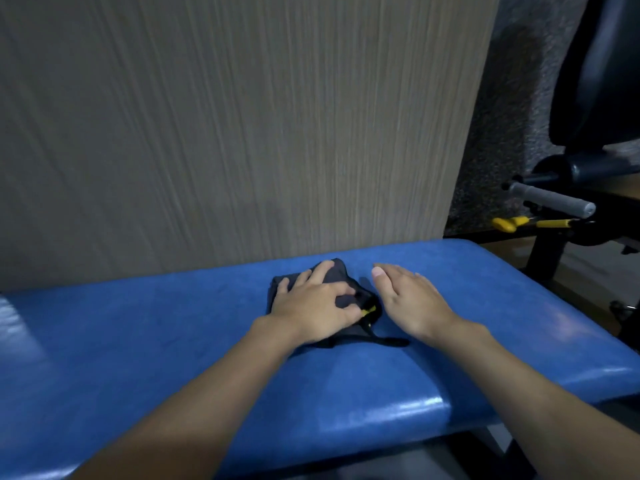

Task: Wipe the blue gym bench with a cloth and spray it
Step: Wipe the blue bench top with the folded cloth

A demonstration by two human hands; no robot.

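The blue gym bench (138, 341) runs across the lower half of the head view, its padded top glossy near the front edge. A dark grey cloth (337, 271) with a small yellow tag and a black strap lies folded near the bench's far edge. My left hand (311, 304) lies flat on top of the cloth, fingers spread and curled slightly over it. Just to the right of the cloth, my right hand (408, 299) hovers over or rests on the bench with fingers together and nothing in it. No spray bottle is in view.
A grey wood-grain wall panel (225, 116) stands directly behind the bench. To the right stands black gym equipment with a grey handle (550, 199), a yellow lever (509, 223) and a dark padded seat (602, 71).
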